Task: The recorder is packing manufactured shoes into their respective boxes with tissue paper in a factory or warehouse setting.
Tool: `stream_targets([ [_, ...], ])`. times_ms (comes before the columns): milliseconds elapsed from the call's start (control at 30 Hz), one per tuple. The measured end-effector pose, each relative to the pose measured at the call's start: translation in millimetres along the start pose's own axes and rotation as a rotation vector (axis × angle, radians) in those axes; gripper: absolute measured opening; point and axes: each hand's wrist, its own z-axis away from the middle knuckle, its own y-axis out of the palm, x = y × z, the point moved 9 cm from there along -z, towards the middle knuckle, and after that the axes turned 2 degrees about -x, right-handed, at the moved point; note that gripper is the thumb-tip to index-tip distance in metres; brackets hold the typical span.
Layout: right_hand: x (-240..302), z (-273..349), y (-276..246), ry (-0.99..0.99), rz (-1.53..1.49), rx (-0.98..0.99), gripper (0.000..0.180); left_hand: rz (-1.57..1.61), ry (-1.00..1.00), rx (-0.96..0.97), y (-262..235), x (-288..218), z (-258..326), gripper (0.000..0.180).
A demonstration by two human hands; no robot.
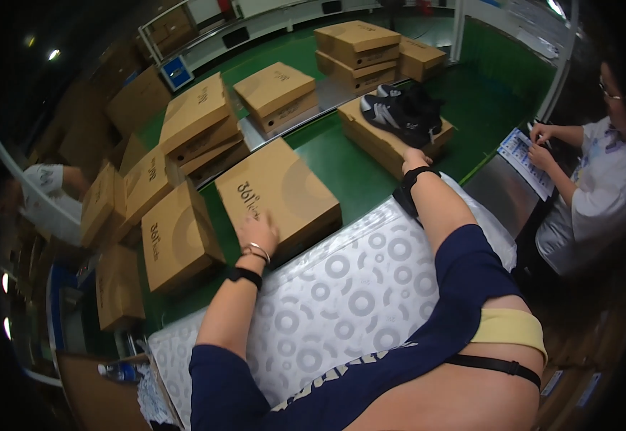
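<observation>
Loosely spread, the left hand rests on a box; the right hand touches a shoe-topped carton, grip unclear.

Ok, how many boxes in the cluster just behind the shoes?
3 visible behind the shoes: an upper box on a lower box, and a side box right of them. Others may be hidden.

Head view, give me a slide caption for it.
Left hand on a closed carton, right hand by a box topped with sneakers.

Co-worker with printed sheet
</observation>
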Motion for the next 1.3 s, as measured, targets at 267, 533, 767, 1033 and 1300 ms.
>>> stream_targets([
  [267, -25, 275, 15, -0.127, 0.060, 0.908, 0.089, 0.035, 0.200, 0.184, 10, -95, 4, 0.063],
  [533, -39, 442, -93, -1.389, 0.028, 0.972, 0.063, -0.091, -0.063, 0.188, 14, -13, 9, 0.057],
  [767, 13, 472, -49, -1.739, 0.347, 1.175, 0.030, 0.086, -0.012, -0.075, -37, 34, 75, 0.045],
  [1033, 40, 535, -257, -1.230, 0.086, 1.936, 0.016, 0.248, 0.386, -0.590, -140, -17, 207, 0.087],
  [1300, -49, 546, -289, -0.938, -0.386, 1.977, 0.045, 2.092, -0.238, -0.186, -75, 8, 275, 0.035],
])
